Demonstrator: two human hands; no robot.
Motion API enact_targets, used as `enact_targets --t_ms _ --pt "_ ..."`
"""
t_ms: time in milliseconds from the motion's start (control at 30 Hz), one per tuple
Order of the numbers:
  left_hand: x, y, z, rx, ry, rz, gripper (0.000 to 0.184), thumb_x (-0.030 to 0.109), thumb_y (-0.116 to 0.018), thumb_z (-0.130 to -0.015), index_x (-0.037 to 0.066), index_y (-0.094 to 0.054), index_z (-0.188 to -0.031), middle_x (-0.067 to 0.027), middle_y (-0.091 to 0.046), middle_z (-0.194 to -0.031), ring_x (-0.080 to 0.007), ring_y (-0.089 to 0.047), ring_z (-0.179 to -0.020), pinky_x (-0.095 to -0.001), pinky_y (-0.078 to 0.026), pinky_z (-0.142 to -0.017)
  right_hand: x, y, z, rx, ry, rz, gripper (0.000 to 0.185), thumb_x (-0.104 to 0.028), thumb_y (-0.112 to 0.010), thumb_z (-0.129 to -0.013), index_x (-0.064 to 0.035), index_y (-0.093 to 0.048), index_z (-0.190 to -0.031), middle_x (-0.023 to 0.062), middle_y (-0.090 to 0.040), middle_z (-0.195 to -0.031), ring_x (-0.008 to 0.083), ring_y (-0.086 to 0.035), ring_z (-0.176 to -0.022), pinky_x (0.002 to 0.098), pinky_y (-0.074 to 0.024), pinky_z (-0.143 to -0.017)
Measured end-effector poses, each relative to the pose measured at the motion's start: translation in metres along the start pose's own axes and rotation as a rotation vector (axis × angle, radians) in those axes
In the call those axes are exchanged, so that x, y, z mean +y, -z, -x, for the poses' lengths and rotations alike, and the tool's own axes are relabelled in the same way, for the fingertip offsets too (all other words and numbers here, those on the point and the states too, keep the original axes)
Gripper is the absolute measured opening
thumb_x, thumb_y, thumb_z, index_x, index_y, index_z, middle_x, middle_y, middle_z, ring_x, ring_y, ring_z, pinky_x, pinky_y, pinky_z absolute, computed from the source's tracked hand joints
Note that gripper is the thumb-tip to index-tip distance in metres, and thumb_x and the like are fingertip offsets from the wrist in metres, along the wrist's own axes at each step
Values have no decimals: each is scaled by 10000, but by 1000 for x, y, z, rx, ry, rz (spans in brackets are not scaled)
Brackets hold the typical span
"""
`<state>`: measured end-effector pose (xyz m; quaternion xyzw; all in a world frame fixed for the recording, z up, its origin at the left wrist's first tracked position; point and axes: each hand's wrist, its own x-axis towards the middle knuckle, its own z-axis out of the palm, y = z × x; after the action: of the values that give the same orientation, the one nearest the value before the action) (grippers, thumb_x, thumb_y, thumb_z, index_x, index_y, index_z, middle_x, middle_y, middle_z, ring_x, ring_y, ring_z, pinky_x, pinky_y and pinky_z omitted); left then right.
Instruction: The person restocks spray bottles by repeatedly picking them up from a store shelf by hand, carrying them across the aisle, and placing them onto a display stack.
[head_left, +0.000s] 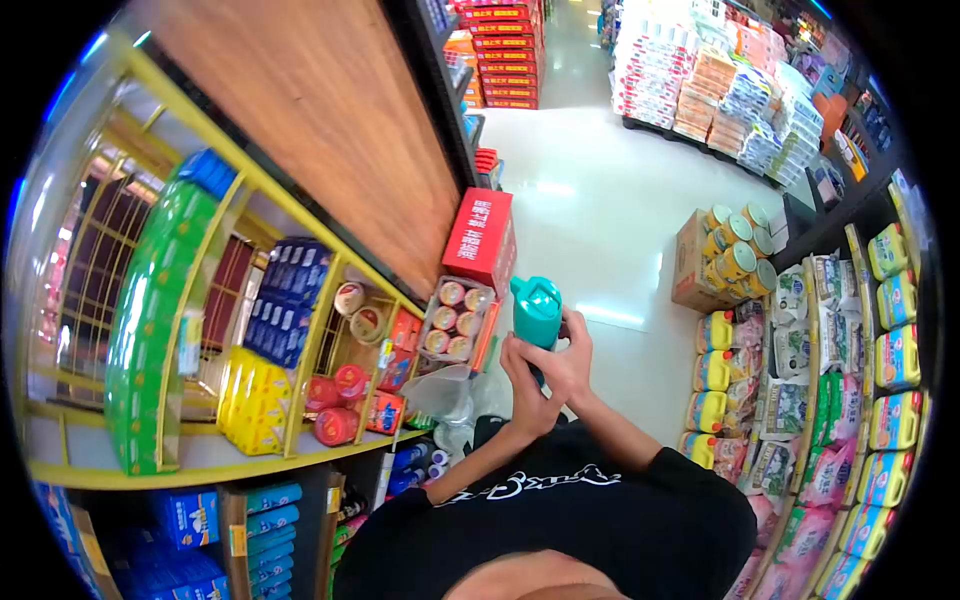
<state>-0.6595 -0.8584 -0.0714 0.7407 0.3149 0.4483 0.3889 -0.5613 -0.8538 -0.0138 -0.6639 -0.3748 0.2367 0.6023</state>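
Black shirt [600,522] with white lettering [588,478]

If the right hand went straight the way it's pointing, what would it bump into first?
The teal container: the right hand is already touching it. Past that, depth is unclear, so it might pass over the pale floor or brush the red box.

A yellow-edged shelf [220,472] at left carries a long green package [160,320], yellow packs [256,402] and red round containers [337,426]; the pale, glossy floor [590,250] bears a dark pallet [700,152] and stacked red cartons [508,62].
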Motion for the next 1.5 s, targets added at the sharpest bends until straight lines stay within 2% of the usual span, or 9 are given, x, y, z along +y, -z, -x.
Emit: enact_targets --t_ms 167,200,433,600,733,867,1000,1233,1500 --pt "-20 -42 -95 -49 87 35 1102 633 -569 -906 -115 -33 -1513 -360 -140 -1489 -492 -223 -1382 -546 -247 -1143 8 15 -104 -96 21 114 733 -357 -872 -678 -13 -608 -1270 149 -562 -1091 299 -542 -1041 407 -462 -917" --pt "-27 -49 -120 -55 81 9 1144 627 -622 -875 -110 -27 -1516 -358 -152 -1487 -496 -232 -1376 -547 -258 -1138 17 16 -127 -122 60 140 741 -394 -847 -720 -20 -595 -1307 163 -550 -1115 301 -515 -1066 415 -431 -947" --pt "-80 -103 -313 -57 76 22 1260 602 -752 -783 -123 -17 -1505 -354 -179 -1468 -489 -260 -1363 -546 -285 -1125 47 10 -331 -128 98 67 725 -313 -787 -815 -33 -521 -1429 163 -543 -1076 291 -517 -1042 386 -440 -940" --pt "-99 -134 -453 -98 38 -81 1297 668 -780 -724 -148 -128 -1491 -328 -250 -1432 -471 -335 -1325 -531 -335 -1082 52 13 -476 -72 -48 -308 614 -189 -700 -900 37 -485 -1429 155 -643 -1232 222 -629 -1065 369 -496 -954" --pt "-117 -169 -542 -189 55 -139 1311 637 -803 -722 -139 -96 -1507 -292 -236 -1430 -425 -303 -1345 -501 -315 -1120 56 25 -567 1 -77 -328 555 -206 -668 -928 16 -512 -1412 148 -661 -1184 210 -634 -1050 353 -506 -927" --pt "-154 -211 -626 -208 35 -179 1297 608 -829 -714 -131 -123 -1512 -260 -256 -1413 -406 -294 -1349 -506 -305 -1124 74 36 -664 -1 -117 -361 489 -215 -640 -950 24 -551 -1366 115 -698 -1049 173 -659 -936 309 -530 -832" --pt "-193 -262 -716 -148 24 -293 1274 603 -846 -697 -104 -179 -1520 -246 -265 -1408 -388 -285 -1354 -513 -288 -1130 112 40 -777 -26 -71 -443 478 -219 -635 -958 27 -555 -1360 124 -699 -1024 150 -665 -881 284 -537 -784" --pt "-229 -314 -893 -97 161 -159 1299 528 -884 -690 -83 -119 -1545 -235 -283 -1412 -363 -349 -1338 -457 -371 -1111 110 39 -977 -171 -43 -363 548 -240 -677 -932 43 -531 -1379 173 -702 -1081 202 -689 -942 325 -557 -822" --pt "-308 -326 -1067 27 315 -103 1293 526 -909 -647 -10 -159 -1554 -228 -301 -1406 -366 -324 -1352 -478 -361 -1113 141 -29 -1174 -348 -43 -281 610 -250 -711 -898 71 -518 -1379 201 -702 -1144 246 -696 -1040 351 -557 -887"
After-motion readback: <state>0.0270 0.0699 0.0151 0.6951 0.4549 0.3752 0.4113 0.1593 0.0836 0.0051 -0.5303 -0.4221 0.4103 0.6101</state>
